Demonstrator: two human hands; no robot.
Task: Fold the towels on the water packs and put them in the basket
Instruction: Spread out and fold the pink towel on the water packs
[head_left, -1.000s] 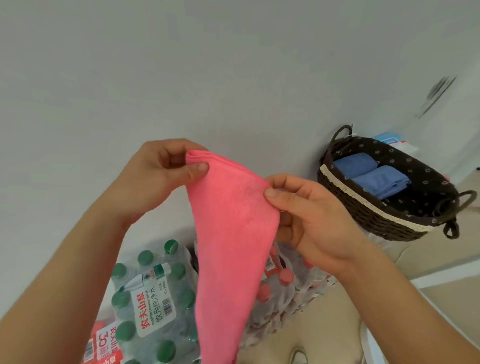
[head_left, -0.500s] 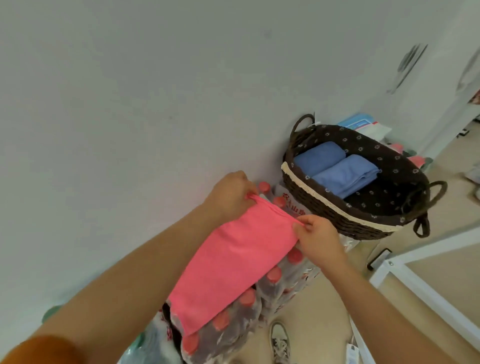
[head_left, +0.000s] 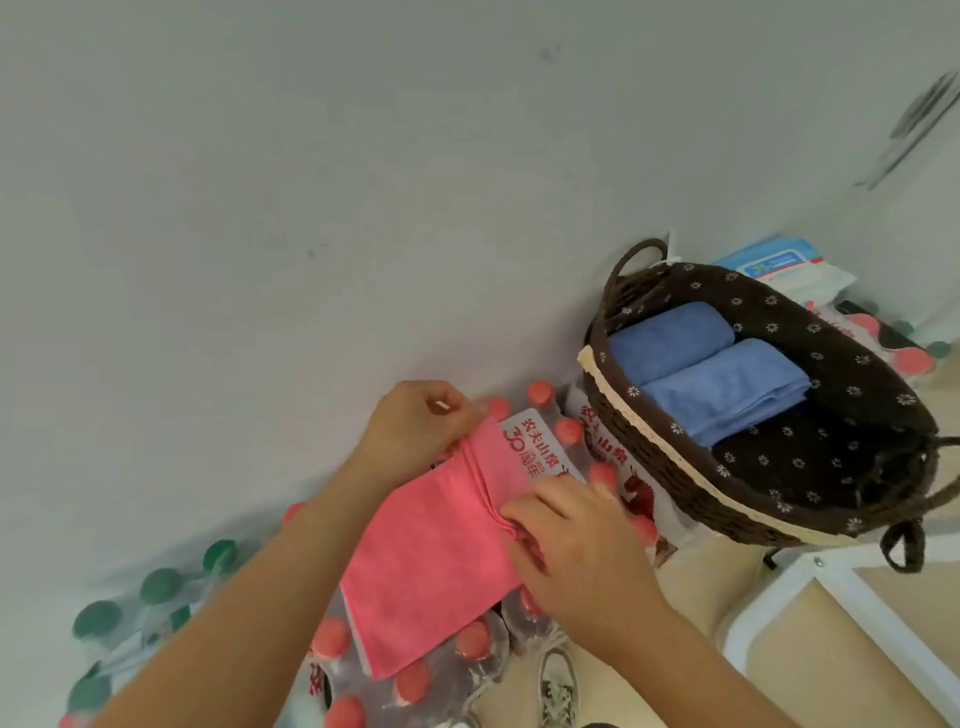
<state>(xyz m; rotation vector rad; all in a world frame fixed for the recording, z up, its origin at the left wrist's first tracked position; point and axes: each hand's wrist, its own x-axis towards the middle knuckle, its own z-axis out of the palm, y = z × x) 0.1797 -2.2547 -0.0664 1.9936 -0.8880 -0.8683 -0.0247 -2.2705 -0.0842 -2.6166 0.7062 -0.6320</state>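
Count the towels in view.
3: the back blue towel and the front blue towel side by side in the basket; a pink towel on the water packs. Others may be hidden.

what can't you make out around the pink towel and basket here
Head view throughout.
- pink towel: edge under the right hand, hidden by that hand.
- green-capped water pack: blurred, label unreadable.
- basket: far-right handle cut off by frame edge.
- packet behind basket: print too small.

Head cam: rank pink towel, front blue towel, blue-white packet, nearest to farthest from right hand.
1. pink towel: pinched by the right hand.
2. front blue towel: right, inside the basket.
3. blue-white packet: behind the basket, at the wall.
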